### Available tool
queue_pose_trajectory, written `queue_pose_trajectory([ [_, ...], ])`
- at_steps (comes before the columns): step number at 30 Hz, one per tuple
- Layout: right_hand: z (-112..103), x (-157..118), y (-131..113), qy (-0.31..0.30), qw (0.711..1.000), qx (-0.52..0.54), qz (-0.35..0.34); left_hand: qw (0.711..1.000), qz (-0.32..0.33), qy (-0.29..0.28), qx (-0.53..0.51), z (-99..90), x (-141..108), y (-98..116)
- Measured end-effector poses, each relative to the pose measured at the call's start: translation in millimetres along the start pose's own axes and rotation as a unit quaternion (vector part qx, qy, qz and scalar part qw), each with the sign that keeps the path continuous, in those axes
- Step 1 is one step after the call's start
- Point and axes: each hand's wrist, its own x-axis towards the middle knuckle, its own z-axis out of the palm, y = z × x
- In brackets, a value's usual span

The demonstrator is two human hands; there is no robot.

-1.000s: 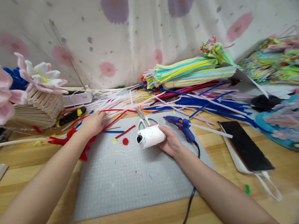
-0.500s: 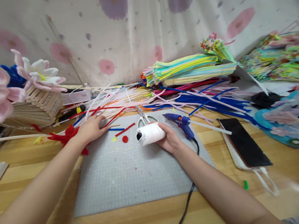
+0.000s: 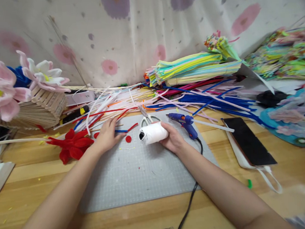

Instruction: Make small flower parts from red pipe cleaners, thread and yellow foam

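My right hand point(image 3: 172, 137) is wrapped round a white thread spool point(image 3: 154, 133) above the grey cutting mat point(image 3: 142, 176). Low over the mat's upper left part, my left hand point(image 3: 108, 135) is spread, its fingers near a blue stem piece point(image 3: 121, 131). A short red stem piece point(image 3: 132, 127) and a small red disc point(image 3: 128, 139) lie just right of that hand. Behind the spool are scissors point(image 3: 145, 118). A red fuzzy flower point(image 3: 73, 144) rests left of my left wrist.
A blue glue gun point(image 3: 184, 122) with a black cord lies right of the spool. Farther right is a black phone point(image 3: 249, 141). Bundles of coloured stems point(image 3: 191, 68) line the back, and pink flowers point(image 3: 3, 90) stand at the left.
My left hand has moved right and slightly nearer over the mat, and the red flower shows more fully. The right hand still holds the spool, almost in place.
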Motion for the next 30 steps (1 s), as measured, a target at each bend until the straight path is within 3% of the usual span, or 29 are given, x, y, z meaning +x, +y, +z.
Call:
queue_pose_trajectory([
  [5, -0.4, 0.0, 0.2, -0.001, 1.000, 0.003, -0.003, 0.997, -0.047, 0.047, -0.037, 18.1, 17.2, 0.1],
  [12, 0.4, -0.2, 0.5, -0.006, 1.000, 0.007, -0.002, 0.994, -0.036, 0.063, 0.085, -4.7, 31.6, -10.8],
  [18, 0.9, 0.3, -0.8, 0.003, 1.000, 0.007, 0.002, 0.996, -0.050, 0.057, 0.051, -1.1, 31.0, -3.7],
  [23, 0.5, -0.2, -1.1, -0.004, 1.000, 0.008, 0.003, 0.977, -0.078, 0.199, 0.024, -2.6, 17.9, 7.0],
  [30, -2.3, 2.3, 1.6, 0.024, 0.999, 0.019, -0.009, 0.968, -0.126, 0.198, -0.092, 0.4, -25.9, 22.2],
])
